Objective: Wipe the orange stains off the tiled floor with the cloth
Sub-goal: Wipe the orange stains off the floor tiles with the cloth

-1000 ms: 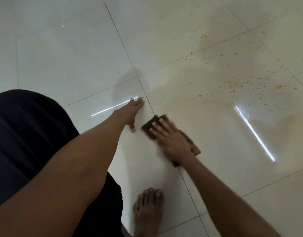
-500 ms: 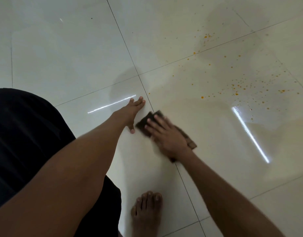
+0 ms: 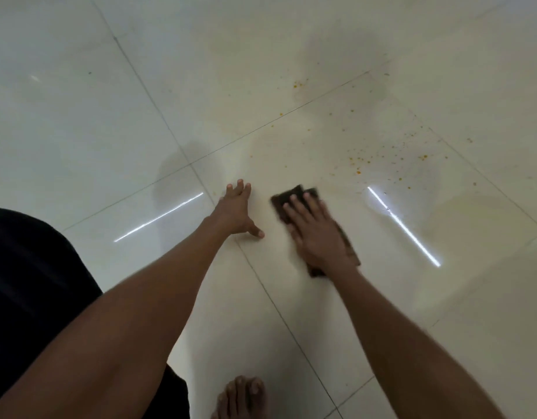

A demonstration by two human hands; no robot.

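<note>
While the stains remain: orange stains (image 3: 364, 160) speckle the tiled floor (image 3: 79, 116) beyond the cloth (image 3: 291, 198).
Right hand (image 3: 317, 234): fingers flat and spread, pressing the dark cloth to the tile, likely for scrubbing pressure.
Left hand (image 3: 235, 211): open, empty, planted beside it, seemingly bracing the lean.

Light: I read it dim, even, overhead | Glare: two thin bright streaks on the glossy floor (image 3: 79, 131), one beside each hand | Shadows: soft grey patches at the floor's far edge and beyond the left hand (image 3: 235, 213) | Blur: cloth (image 3: 294, 196) and right hand (image 3: 317, 234) smeared; stains (image 3: 359, 160) soft | Distortion: grout lines bow toward frame edges
</note>
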